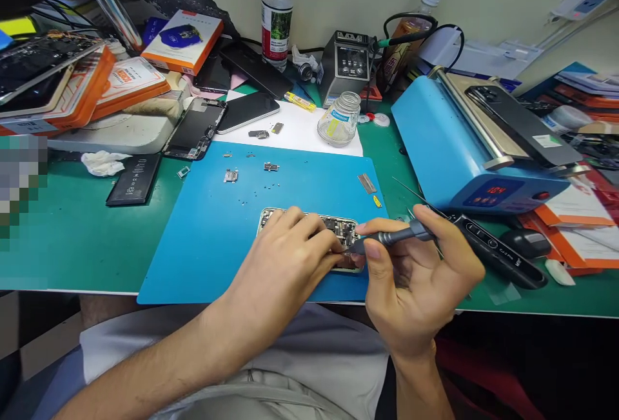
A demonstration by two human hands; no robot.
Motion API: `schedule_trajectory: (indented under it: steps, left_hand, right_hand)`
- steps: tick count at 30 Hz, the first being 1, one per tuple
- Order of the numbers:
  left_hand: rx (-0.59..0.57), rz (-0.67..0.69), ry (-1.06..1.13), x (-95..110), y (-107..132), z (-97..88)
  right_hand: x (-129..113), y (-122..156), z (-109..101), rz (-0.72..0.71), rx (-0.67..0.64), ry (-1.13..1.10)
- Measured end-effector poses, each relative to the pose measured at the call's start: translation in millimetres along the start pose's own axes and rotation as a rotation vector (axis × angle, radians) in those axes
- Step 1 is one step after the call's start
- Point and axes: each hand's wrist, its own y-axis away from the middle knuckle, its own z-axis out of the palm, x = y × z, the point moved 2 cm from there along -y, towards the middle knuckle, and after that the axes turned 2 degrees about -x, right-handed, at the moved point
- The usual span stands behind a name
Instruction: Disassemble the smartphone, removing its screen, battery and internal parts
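An opened phone [344,230] with its circuit board bare lies on the blue mat [193,246]. My left hand [290,246] curls over its left part and steadies it, hiding much of the frame. In my right hand [416,278] is a grey screwdriver [396,236], slanted, gripped by thumb and fingers. Its tip reaches the right part of the phone, close to my left fingertips, where the exact contact is hidden. Behind the phone, several tiny screws [271,186], a small metal bracket [271,166] and a SIM-tray-like part [231,176] are spread on the mat.
A blue heating machine [435,142] carrying a phone [517,123] stands at right, beside a black pen-like tool [500,252]. A glass jar [340,120], a bottle [276,26] and a soldering station [344,65] stand behind. A battery [134,180] and a phone screen [196,128] lie left.
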Motion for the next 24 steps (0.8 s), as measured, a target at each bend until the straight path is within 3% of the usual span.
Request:
schedule_trajectory:
  steps: [4, 9, 17, 24]
  left_hand:
    - [0.054, -0.024, 0.05, -2.6, 5.0, 0.9]
    - [0.139, 0.025, -0.006, -1.7, 9.1, -1.2]
    - [0.124, 0.007, 0.008, -1.0, 6.3, -1.7]
    - [0.122, 0.01, 0.024, -2.2, 6.2, -0.7]
  right_hand:
    - [0.9, 5.5, -4.4, 0.011, 0.14, 0.059]
    - [4.3, 11.1, -3.2, 0.03, 0.036, 0.125]
    - [3.9, 10.4, -2.1, 0.044, 0.009, 0.093]
    - [5.1, 8.6, -2.4, -0.027, 0.013, 0.154]
